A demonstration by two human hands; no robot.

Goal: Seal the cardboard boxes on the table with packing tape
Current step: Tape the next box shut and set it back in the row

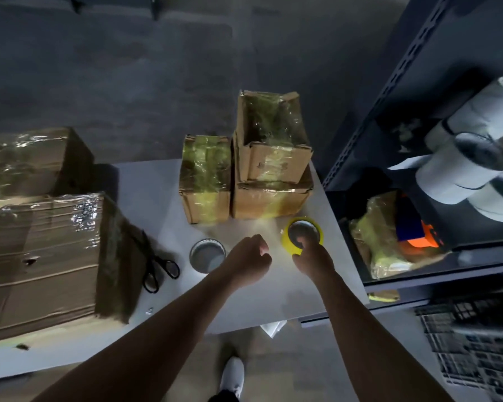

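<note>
Head cam – R hand [314,260] grips yellow tape [287,241], L hand [246,260] curled

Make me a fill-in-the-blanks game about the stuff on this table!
1. The right hand grips the round ____ roll of packing tape.
2. The black scissors lie to the ____ of the silvery-grey roll of tape on the white table.
3. One small brown cardboard box sits on ____ of another small cardboard box.
Missing words: yellow; left; top.
</note>
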